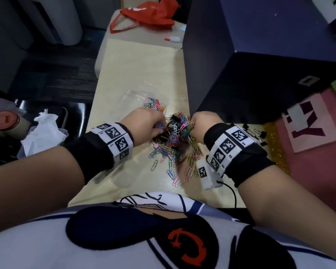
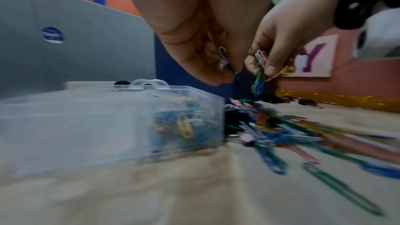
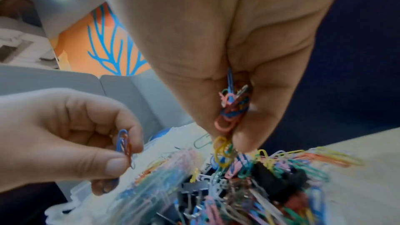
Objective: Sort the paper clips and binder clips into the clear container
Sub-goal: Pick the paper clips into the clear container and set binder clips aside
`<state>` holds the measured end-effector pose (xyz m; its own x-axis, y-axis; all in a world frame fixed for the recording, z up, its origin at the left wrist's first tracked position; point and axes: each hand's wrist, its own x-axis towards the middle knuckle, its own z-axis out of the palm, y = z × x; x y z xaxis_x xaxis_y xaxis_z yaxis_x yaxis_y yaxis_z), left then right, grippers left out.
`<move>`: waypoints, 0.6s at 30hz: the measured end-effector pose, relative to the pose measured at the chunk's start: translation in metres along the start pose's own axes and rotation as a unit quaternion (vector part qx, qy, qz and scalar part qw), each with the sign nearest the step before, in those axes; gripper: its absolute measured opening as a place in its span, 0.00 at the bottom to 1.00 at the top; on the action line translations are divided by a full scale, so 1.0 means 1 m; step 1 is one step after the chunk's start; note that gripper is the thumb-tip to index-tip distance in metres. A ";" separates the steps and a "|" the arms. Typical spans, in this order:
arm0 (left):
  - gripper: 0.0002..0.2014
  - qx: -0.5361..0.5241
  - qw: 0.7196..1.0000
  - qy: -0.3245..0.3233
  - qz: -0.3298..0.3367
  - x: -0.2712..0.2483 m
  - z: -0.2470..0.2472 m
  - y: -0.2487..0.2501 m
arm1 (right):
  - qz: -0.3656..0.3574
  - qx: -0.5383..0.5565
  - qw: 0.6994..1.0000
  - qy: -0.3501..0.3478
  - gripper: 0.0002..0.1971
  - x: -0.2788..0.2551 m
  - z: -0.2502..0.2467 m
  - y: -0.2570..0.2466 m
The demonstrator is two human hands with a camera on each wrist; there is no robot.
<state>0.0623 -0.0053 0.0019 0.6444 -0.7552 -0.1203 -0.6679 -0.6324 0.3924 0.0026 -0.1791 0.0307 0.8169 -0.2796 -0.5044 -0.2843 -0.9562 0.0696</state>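
Wrist-only: paper clips (image 3: 232, 109) in right-hand fingers (image 3: 249, 136).

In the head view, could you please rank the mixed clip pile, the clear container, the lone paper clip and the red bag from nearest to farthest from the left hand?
From the left hand:
1. Mixed clip pile, touching its fingers.
2. Clear container, just beyond the hand.
3. Lone paper clip, farther right, near the dark box.
4. Red bag, at the table's far end.

pile of clips (image 1: 177, 144): heaped on table (image 1: 136, 61) | clear container (image 1: 144, 100): set just behind-left of pile, clips held inside | box (image 1: 250, 74): placed right-behind pile | loose binder clips (image 1: 257, 133): scattered right of pile
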 end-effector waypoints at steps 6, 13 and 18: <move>0.09 0.030 0.995 -0.027 -0.090 0.000 -0.018 -0.035 | -0.022 0.262 0.965 0.023 0.11 0.016 -0.008 -0.028; 0.15 -0.001 0.995 -0.027 -0.095 0.000 -0.018 -0.044 | -0.040 0.445 0.894 0.024 0.13 0.042 -0.011 -0.064; 0.17 0.031 0.996 -0.032 -0.075 0.004 -0.011 -0.042 | -0.029 0.435 0.898 0.054 0.08 0.050 -0.012 -0.054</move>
<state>0.0972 0.0201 -0.0049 0.7147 -0.6595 -0.2328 -0.5884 -0.7469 0.3095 0.0646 -0.1422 0.0118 0.8733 -0.2833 -0.3964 -0.4865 -0.5532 -0.6763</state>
